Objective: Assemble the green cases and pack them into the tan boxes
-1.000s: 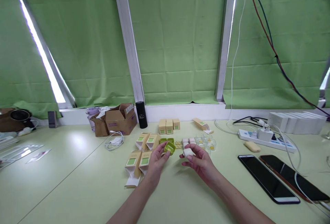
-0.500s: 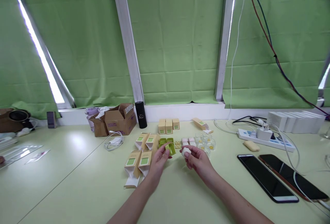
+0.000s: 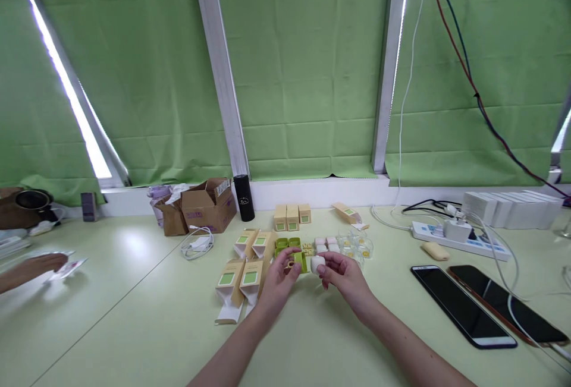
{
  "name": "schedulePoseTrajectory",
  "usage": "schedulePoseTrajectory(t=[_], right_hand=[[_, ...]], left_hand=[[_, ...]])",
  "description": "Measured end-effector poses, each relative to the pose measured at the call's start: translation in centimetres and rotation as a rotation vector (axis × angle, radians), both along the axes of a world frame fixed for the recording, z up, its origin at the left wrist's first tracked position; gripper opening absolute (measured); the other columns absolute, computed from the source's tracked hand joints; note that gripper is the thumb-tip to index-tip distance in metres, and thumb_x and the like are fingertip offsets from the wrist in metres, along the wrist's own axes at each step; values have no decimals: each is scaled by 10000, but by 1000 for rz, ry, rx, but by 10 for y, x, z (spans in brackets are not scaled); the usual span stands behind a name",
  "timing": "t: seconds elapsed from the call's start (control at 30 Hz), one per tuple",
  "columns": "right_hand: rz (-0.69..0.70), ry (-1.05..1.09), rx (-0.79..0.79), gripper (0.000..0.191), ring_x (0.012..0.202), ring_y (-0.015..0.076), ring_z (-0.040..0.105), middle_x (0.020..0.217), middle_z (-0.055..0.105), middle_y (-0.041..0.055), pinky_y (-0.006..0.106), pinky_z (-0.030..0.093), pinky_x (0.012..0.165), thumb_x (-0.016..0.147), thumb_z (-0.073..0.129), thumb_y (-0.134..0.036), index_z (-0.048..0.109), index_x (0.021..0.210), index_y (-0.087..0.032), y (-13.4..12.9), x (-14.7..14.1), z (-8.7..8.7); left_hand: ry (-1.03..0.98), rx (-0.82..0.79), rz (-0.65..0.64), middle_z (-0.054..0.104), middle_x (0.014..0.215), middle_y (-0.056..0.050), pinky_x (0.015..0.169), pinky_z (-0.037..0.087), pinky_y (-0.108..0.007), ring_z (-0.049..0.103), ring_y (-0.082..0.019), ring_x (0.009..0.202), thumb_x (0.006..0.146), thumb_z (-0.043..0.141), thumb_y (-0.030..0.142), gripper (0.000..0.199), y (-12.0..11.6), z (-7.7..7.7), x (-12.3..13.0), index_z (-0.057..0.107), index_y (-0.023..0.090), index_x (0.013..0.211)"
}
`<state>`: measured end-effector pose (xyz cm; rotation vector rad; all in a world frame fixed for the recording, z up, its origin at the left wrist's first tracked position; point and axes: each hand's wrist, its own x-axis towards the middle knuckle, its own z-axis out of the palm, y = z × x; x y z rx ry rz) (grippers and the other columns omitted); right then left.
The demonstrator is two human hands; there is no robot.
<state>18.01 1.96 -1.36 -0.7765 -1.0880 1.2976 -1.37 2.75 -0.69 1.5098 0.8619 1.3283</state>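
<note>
Between the fingers of my left hand (image 3: 281, 283) is a small green square cup (image 3: 301, 262), tilted toward the right. My right hand (image 3: 345, 279) pinches a small white rounded block (image 3: 317, 264) close beside that cup. Just beyond the hands are several more green cups (image 3: 293, 242), small yellow pieces (image 3: 307, 246), pale white blocks (image 3: 320, 242) and clear cups (image 3: 364, 248) with yellow centres. Left of my left hand lie several opened tan cartons (image 3: 229, 277) with green label squares and white flaps. Small upright tan boxes (image 3: 280, 219) stand behind the green cups.
On the right lie two phones (image 3: 461, 307), a tan oval item (image 3: 435, 251) and a power strip (image 3: 484, 248) with cables. A cardboard box (image 3: 209, 208) and black bottle (image 3: 243, 198) stand at the back. Another person's hand (image 3: 40, 265) touches plastic packets at far left.
The green cup has turned and shifted slightly right, and the white block has moved left, so the two are closer together. Another person's hand has reached further in from the left.
</note>
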Motion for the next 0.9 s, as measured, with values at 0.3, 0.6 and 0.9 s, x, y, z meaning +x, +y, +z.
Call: schedulePoseTrajectory(t=[0.3,0.6,0.9], right_hand=[[-40,-61,72,547,633,166,624,725,723,40,301,570,552,643,921,-554,773,976,-146,3,-1,-4],[-31,-198,129,476,669,174,647,803,751,55,301,573,597,751,853,-535,789,1038,-161,-1,-3,-7],[-30,-269,154,395,646,154,613,769,736,39,278,541,606,814,796,-519,797,982,-161,-7,-2,0]], left_hand=[[204,95,6,675,1071,-97,874,506,-355,632,-237,954,869,690,649,579,-6,6,-1,650,189,1219],[296,152,55,665,1134,-106,913,519,-387,634,-252,1020,891,687,596,509,-10,6,2,660,203,1214],[362,200,78,651,1135,-98,959,494,-410,600,-256,1058,904,703,530,449,-10,-1,1,662,230,1235]])
